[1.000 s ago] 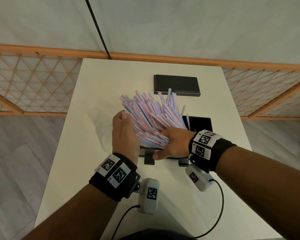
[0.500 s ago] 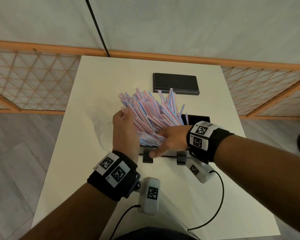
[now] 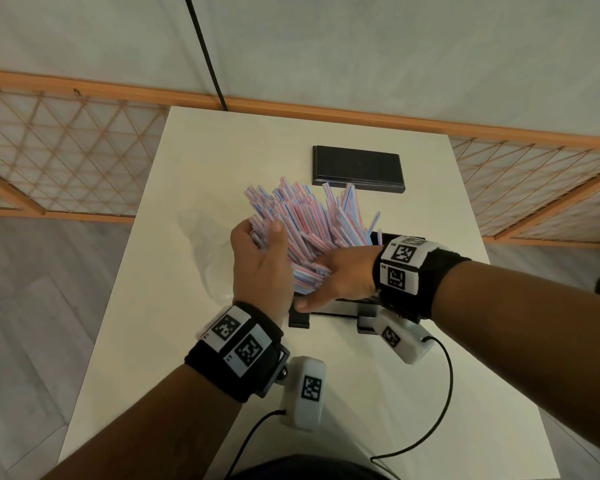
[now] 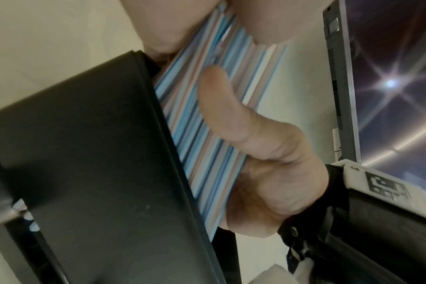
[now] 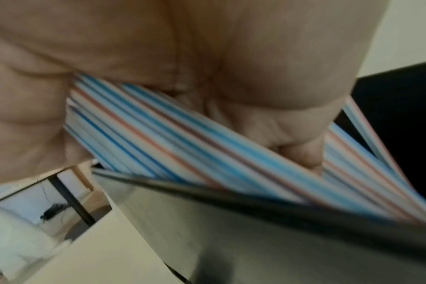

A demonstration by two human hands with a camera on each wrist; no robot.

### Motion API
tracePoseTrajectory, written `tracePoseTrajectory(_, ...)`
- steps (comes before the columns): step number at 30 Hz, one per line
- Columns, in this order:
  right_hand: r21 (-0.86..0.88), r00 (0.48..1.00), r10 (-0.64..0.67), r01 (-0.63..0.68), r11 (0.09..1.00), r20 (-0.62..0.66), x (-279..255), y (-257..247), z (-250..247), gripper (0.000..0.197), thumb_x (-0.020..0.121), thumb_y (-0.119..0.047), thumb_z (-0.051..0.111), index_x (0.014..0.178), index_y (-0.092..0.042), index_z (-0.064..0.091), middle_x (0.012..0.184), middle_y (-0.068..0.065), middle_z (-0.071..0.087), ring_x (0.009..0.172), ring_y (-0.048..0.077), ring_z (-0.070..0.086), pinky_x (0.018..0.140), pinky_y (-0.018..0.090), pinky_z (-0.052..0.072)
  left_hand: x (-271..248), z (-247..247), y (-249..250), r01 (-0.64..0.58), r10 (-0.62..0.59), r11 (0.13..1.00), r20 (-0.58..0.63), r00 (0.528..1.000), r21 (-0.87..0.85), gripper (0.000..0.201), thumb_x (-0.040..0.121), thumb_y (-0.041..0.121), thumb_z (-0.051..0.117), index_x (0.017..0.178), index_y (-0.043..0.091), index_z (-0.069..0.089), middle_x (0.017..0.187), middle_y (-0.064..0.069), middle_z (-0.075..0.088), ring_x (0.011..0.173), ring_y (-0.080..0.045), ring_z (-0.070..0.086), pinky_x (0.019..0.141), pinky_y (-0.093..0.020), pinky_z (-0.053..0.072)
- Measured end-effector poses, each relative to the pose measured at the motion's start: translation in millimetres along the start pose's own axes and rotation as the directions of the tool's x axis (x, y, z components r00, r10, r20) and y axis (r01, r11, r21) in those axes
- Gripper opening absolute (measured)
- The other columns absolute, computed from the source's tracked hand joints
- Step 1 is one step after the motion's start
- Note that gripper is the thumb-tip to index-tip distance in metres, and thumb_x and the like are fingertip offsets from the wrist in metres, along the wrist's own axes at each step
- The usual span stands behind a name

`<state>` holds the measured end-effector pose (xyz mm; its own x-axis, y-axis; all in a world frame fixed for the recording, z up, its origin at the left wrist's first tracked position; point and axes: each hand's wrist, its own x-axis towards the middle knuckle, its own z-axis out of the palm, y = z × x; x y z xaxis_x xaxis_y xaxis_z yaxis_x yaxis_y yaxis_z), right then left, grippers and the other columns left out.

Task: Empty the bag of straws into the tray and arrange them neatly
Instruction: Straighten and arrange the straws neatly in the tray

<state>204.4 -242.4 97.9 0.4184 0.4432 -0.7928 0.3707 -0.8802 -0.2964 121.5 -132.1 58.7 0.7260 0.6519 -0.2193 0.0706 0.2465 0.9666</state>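
Dozens of striped straws (image 3: 312, 230) stand fanned out of the black tray (image 3: 400, 239), leaning away from the person, so the emptying looks done and the tidying is the step in hand. The clear bag (image 3: 201, 244) seems to lie flat on the white table (image 3: 222, 161) to the left, though it is faint in the head view. The left hand (image 3: 260, 268) curls round the left flank of the bundle. The right hand (image 3: 340, 277) lies across its near ends, thumb under them on the left wrist camera, gripping. Next, I judge, both hands must press the fan together and lay it level inside the tray without spilling loose straws over the rim.
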Motion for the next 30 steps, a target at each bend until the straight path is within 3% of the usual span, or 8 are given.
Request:
tracePoseTrajectory(4,-0.030,0.998,-0.017,0.015,0.999,-0.068,0.7,-1.0,1.3,0.089,0.066,-0.079,0.066,0.129,-0.018,0.056,0.120,-0.005,0.059,0.111,0.018,0.056,0.096,0.032,0.044,1.1,-2.0,-5.8,0.017,-0.018,0.998,0.020,1.000,0.059,0.065,0.085,0.059,0.046,0.128,0.011,0.046,0.103,0.005,0.061,0.095,-0.013,0.062,0.093,-0.042,0.053)
tracePoseTrajectory(8,-0.011,0.993,-0.051,0.050,0.999,-0.103,1.4,0.5,15.2,0.072,0.076,-0.066,0.068,0.132,-0.023,0.055,0.107,-0.014,0.049,0.107,0.017,0.053,0.087,0.024,0.033,-1.7,-7.9,-11.8,0.022,-0.025,0.988,0.023,0.999,0.152,0.062,0.096,0.053,0.044,0.140,0.009,0.041,0.119,-0.001,0.056,0.115,-0.026,0.058,0.100,-0.041,0.048)
tracePoseTrajectory(11,0.012,0.989,-0.016,0.018,1.000,-0.147,7.5,2.2,18.0,0.051,0.068,-0.075,0.067,0.095,-0.032,0.064,0.091,-0.013,0.063,0.090,0.016,0.060,0.081,0.028,0.044,-0.9,-9.6,-13.0,0.059,-0.058,0.991,-0.011,0.998,0.119,0.055,0.100,0.044,0.050,0.141,0.009,0.039,0.133,-0.008,0.056,0.119,-0.022,0.059,0.098,-0.036,0.050)
tracePoseTrajectory(15,0.033,0.970,-0.021,0.030,0.999,-0.241,15.7,4.5,23.5,0.066,0.058,-0.085,0.062,0.089,-0.027,0.068,0.080,-0.007,0.068,0.075,0.011,0.064,0.078,0.032,0.056,-2.2,-7.7,-5.8,0.029,-0.031,0.990,0.015,0.999,0.136,0.061,0.093,0.047,0.056,0.138,0.009,0.040,0.118,0.002,0.062,0.105,-0.013,0.064,0.094,-0.035,0.054)
tracePoseTrajectory(17,0.037,0.956,-0.042,0.055,0.998,-0.291,12.6,1.8,26.5,0.056,0.066,-0.077,0.067,0.076,-0.022,0.060,0.068,-0.012,0.061,0.063,0.001,0.056,0.066,0.018,0.050,-4.2,-7.3,-6.0,-0.016,-0.004,0.966,0.074,0.997,0.259,0.047,0.100,0.035,0.059,0.134,0.011,0.038,0.110,0.014,0.059,0.101,-0.009,0.063,0.095,-0.032,0.053)
tracePoseTrajectory(18,0.017,0.955,-0.065,0.073,0.997,-0.288,7.6,-2.4,28.2,0.031,0.074,-0.067,0.069,0.073,-0.043,0.051,0.064,-0.016,0.054,0.058,-0.002,0.049,0.060,0.011,0.043,-5.0,-7.8,-7.6,-0.042,0.014,0.946,0.090,0.996,0.321,0.045,0.099,0.031,0.059,0.133,0.012,0.036,0.110,0.014,0.059,0.101,-0.009,0.063,0.094,-0.027,0.052)
tracePoseTrajectory(27,0.034,0.790,-0.252,0.326,0.945,-0.559,-15.9,9.4,40.5,0.061,0.069,-0.045,0.085,0.118,-0.019,0.060,0.107,-0.004,0.065,0.096,0.015,0.062,0.088,0.031,0.051,6.2,-15.7,-7.1,0.115,-0.114,0.993,-0.030,0.993,0.026,0.108,0.066,0.090,0.054,0.141,0.013,0.040,0.138,-0.015,0.056,0.127,-0.030,0.056,0.110,-0.054,0.043)
tracePoseTrajectory(30,0.006,0.719,-0.274,0.361,0.932,-0.639,-30.2,24.4,42.0,0.048,0.071,-0.037,0.084,0.111,-0.018,0.067,0.100,-0.004,0.069,0.090,0.014,0.064,0.084,0.028,0.052,4.1,-11.2,-1.4,0.136,-0.137,0.988,0.009,0.991,0.079,0.094,0.076,0.078,0.043,0.142,0.012,0.040,0.135,-0.009,0.056,0.117,-0.021,0.054,0.106,-0.038,0.041)
